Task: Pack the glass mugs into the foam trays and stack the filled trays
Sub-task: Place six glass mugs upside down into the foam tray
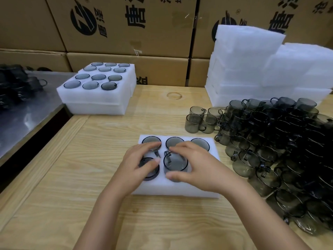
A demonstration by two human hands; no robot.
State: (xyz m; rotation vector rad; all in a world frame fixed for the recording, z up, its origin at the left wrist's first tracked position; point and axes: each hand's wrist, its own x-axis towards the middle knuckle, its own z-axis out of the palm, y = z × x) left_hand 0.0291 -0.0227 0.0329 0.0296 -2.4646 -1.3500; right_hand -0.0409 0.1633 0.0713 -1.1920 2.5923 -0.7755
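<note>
On the wooden surface [90, 159], a white foam tray [180, 188] lies near the middle, close to the person, with round pockets in two rows. The three far pockets each hold a smoky glass mug seated in the foam. The right hand [196, 165] grips the middle mug [175, 165] of the near row. Its fingers [180, 147] are curled over the far rim and the thumb presses the near side, and the mug's handle points far-left. The left hand [142, 159] rests over the near-left mug [149, 170]. Its fingers are loosely spread and fairly straight and reach the far-left mug, and its thumb lies across the near-left rim. The near-right pocket is hidden under the right hand. Far left on the surface stand the stacked filled trays [97, 103], the top layer showing twelve mugs. To the right a big heap of loose mugs [270, 141] covers the surface, with a stack of blank foam pieces [252, 69] behind it. Printed cardboard boxes [117, 24] form the back wall, and a metal counter [27, 114] adjoins on the left.
</note>
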